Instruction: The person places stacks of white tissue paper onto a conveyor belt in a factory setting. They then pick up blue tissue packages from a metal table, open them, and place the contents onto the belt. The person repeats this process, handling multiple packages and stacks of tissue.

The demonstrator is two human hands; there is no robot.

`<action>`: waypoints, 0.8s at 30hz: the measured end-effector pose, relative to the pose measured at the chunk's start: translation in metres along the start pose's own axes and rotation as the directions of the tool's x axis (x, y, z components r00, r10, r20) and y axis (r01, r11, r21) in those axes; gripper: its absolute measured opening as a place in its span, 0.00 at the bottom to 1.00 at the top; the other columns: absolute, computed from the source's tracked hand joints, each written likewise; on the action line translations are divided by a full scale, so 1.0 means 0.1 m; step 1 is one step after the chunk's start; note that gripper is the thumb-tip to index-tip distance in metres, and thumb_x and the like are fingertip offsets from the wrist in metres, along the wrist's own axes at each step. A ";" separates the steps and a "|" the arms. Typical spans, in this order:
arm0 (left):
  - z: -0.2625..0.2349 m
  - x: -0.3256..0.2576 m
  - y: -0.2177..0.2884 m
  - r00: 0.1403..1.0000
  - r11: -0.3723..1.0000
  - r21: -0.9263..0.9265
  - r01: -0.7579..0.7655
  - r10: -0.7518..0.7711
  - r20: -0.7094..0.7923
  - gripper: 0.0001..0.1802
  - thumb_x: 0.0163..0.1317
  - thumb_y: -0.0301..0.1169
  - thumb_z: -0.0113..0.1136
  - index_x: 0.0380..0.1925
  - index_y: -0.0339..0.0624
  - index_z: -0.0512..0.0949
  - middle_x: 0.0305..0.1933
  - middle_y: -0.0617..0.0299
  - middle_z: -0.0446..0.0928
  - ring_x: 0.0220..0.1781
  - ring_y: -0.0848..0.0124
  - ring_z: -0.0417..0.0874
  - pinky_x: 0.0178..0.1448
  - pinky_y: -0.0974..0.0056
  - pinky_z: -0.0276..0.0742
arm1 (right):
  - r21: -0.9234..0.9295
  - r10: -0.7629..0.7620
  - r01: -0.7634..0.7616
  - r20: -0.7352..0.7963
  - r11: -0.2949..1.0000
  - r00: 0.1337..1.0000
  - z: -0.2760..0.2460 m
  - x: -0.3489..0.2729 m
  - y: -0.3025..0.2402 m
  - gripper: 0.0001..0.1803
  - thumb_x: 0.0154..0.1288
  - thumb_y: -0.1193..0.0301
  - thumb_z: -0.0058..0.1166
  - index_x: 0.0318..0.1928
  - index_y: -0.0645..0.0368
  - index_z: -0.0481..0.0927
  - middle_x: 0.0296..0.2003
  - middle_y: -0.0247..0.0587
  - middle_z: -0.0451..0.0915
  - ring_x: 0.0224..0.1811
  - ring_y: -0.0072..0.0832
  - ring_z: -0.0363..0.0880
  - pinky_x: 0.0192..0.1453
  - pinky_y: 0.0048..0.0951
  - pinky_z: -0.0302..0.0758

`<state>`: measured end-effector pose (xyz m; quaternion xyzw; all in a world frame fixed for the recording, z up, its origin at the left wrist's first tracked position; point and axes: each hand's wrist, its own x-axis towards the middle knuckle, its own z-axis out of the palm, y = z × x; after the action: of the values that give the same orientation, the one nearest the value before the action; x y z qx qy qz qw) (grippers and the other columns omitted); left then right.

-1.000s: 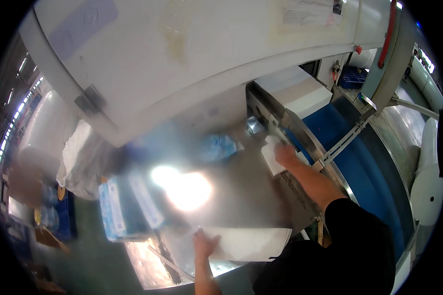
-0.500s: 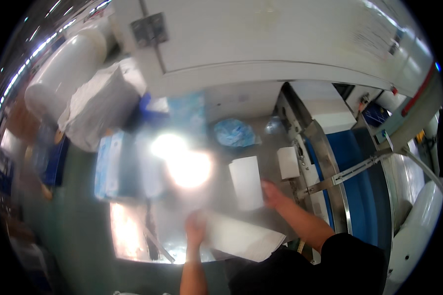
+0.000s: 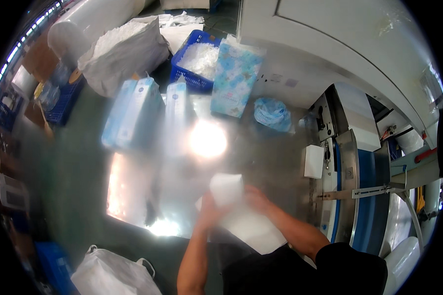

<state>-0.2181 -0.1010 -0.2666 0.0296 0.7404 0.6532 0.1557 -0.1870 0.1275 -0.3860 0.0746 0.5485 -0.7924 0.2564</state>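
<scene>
Between my two hands, close in front of my body, is a white tissue stack (image 3: 226, 189) with a flat, block-like end. My left hand (image 3: 209, 215) holds its left side, and my right hand (image 3: 257, 200) closes on its right side; the blur hides some of the fingers. Beneath and nearer to me lies a longer white tissue stack (image 3: 255, 231), slanting across the table edge against my dark shirt. Under both hands is a shiny metal table (image 3: 275, 167) with a bright glare spot.
Blue-and-white packs (image 3: 133, 118) stand at the table's left, with a floral bag (image 3: 236, 78) and a crumpled blue bag (image 3: 272, 114) behind. A white block (image 3: 314, 161) sits beside the blue conveyor (image 3: 366, 201) on the right. Beyond are a blue basket (image 3: 194, 78) and a large sack (image 3: 123, 54).
The smaller white stack has come left and toward me, between both hands. My right hand has moved left with it, and my left hand has moved to meet it. The view has shifted.
</scene>
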 end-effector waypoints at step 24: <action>0.26 -0.06 -0.37 0.998 0.709 0.705 -0.014 0.048 -0.029 0.36 0.58 0.51 0.65 0.61 0.42 0.72 0.71 0.45 0.62 0.73 0.49 0.62 0.72 0.32 0.51 | -0.528 0.063 0.829 0.836 -0.185 0.546 1.38 1.39 -1.42 0.14 0.55 0.71 0.58 0.44 0.53 0.81 0.38 0.38 0.82 0.47 0.37 0.81 0.55 0.40 0.73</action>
<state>-0.1990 -0.0827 -0.3041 0.0843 0.9361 0.3250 0.1050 -0.3529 -0.0052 -0.2700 -0.5837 0.7878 -0.1725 0.0941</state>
